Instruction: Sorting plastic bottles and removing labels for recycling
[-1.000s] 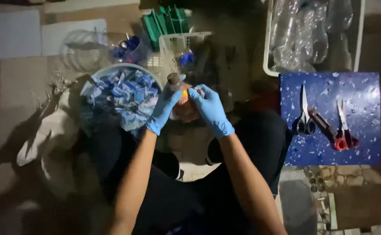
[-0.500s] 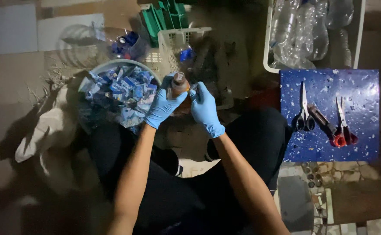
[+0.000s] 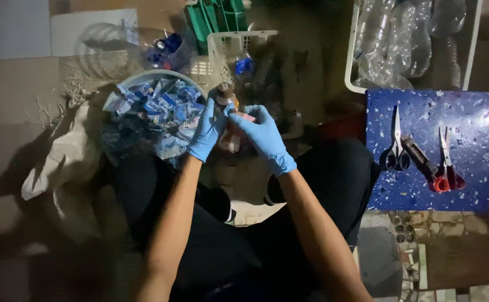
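Note:
Both my hands wear blue gloves and meet in front of me over my lap. My left hand [image 3: 206, 131] wraps around a small brownish bottle [image 3: 225, 96] with a dark cap end. My right hand [image 3: 261, 136] pinches at the bottle's side, where a pinkish-orange label [image 3: 245, 117] shows between the fingers. A round basin [image 3: 150, 112] heaped with blue and white label scraps sits just left of my left hand.
A white basket [image 3: 234, 47] with green items behind it stands beyond my hands. A white crate of clear plastic bottles [image 3: 406, 39] is at the far right. On a blue speckled board [image 3: 430, 151] lie black-handled scissors [image 3: 395, 148], a cutter and red-handled scissors [image 3: 447, 168].
My hands and the bottle have shifted slightly up and away from me, with the fingers regripping around the label; the view has also drifted a little.

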